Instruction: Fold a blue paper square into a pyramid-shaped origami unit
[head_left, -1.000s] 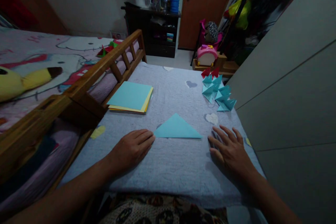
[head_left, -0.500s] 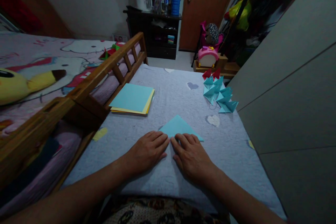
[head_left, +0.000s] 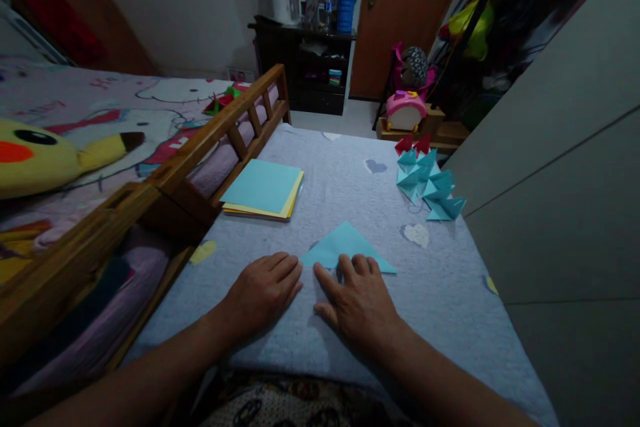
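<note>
A light-blue sheet of paper (head_left: 346, 243), folded into a triangle, lies flat on the cloth with its peak pointing away from me. My right hand (head_left: 357, 297) rests on its long near edge, fingers spread and pressing down. At the triangle's left corner lies my left hand (head_left: 267, 290), palm down, its fingers stretched out over or beside the tip. Neither hand grips the paper.
A stack of coloured paper (head_left: 263, 187), blue on top, sits at the back left. Folded blue paper pieces (head_left: 430, 183) and red ones (head_left: 413, 144) stand at the back right. A wooden bed rail (head_left: 210, 127) runs along the left, a pale cabinet (head_left: 565, 167) along the right.
My left hand has slid left along the paper's near edge, away from my right hand, to the left corner. My right hand's fingers have spread. The view has shifted slightly.
</note>
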Demonstrator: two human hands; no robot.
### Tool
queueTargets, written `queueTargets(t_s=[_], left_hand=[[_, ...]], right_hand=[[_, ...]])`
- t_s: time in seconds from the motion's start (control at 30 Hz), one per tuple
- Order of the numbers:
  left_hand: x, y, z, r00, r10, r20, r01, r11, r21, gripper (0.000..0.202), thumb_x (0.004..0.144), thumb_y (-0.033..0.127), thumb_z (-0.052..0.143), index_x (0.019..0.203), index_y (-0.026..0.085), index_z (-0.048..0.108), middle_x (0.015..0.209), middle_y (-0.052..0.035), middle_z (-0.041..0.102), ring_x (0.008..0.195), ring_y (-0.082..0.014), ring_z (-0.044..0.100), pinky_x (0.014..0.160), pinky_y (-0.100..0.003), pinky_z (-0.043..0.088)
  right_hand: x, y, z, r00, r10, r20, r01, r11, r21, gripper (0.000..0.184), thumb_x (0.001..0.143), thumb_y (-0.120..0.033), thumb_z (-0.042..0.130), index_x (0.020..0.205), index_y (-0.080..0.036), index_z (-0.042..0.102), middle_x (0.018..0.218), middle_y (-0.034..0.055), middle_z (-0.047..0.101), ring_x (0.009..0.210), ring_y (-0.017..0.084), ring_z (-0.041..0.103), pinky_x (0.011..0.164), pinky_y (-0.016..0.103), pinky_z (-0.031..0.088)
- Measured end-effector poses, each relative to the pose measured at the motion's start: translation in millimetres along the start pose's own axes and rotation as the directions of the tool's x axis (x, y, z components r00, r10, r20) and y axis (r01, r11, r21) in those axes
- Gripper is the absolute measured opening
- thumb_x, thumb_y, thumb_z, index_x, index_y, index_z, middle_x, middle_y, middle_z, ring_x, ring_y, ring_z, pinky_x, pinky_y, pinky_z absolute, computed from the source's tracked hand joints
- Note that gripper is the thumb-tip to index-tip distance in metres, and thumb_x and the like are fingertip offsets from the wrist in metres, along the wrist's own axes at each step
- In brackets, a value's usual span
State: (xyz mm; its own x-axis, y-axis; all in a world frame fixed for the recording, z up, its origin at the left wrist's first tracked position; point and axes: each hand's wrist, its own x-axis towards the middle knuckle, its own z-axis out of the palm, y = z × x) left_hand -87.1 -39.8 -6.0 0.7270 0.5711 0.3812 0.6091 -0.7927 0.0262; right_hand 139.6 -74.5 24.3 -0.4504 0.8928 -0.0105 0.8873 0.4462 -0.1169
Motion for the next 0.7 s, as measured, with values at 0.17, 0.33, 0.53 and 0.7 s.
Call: queueTargets(t_s=[0.17,0.33,0.53,0.7], left_hand=[[2,1,-1.2,1.0,-0.017,-0.019,0.017,1.0,0.005,0.018,0.098,0.016,0.05,0.102,0.011,0.067,0.096,-0.011,0.07,0.09,-0.0251,0.065,0.077,-0.042,0.06],[-3,1,-1.8,0.999,-0.026,-0.038,0.027,0.999,0.024,0.02,0.096,0.011,0.048,0.1,0.009,0.068,0.096,-0.0121,0.07,0.089,-0.0252,0.065,0.076,-0.041,0.06],[-6,-1,-1.1,0.999,-0.029,-0.041,0.03,0.999,0.033,0.022,0.096,0.01,0.046,0.099,0.01,0.069,0.096,-0.0119,0.07,0.088,-0.0245,0.064,0.077,-0.041,0.06],[-5,0,-1.6,0.998,-0.051,-0.024,0.052,0.999,0.014,0.021,0.096,0.01,0.047,0.101,0.011,0.067,0.097,-0.0113,0.069,0.09,-0.025,0.064,0.078,-0.041,0.058]], right_hand=[[-14,16,6,0.998,0.003,-0.059,-0.002,1.0,0.019,0.055,0.09,-0.058,0.062,0.14,-0.036,0.053,0.128,0.009,0.061,0.109,0.034,0.055,0.094,0.053,0.042],[-45,45,12,0.983,0.064,-0.174,-0.066,0.998,-0.005,0.049,0.089,-0.049,0.068,0.134,-0.032,0.058,0.123,0.01,0.064,0.107,0.034,0.056,0.092,0.051,0.043],[-75,70,15,0.962,0.12,-0.243,-0.135,0.99,-0.047,0.04,0.09,-0.036,0.065,0.129,-0.028,0.061,0.12,0.0114,0.064,0.106,0.033,0.057,0.09,0.051,0.045],[-87,84,14,0.965,0.134,-0.224,-0.156,0.984,-0.087,0.039,0.089,-0.033,0.066,0.128,-0.027,0.063,0.12,0.012,0.065,0.107,0.033,0.058,0.092,0.051,0.045]])
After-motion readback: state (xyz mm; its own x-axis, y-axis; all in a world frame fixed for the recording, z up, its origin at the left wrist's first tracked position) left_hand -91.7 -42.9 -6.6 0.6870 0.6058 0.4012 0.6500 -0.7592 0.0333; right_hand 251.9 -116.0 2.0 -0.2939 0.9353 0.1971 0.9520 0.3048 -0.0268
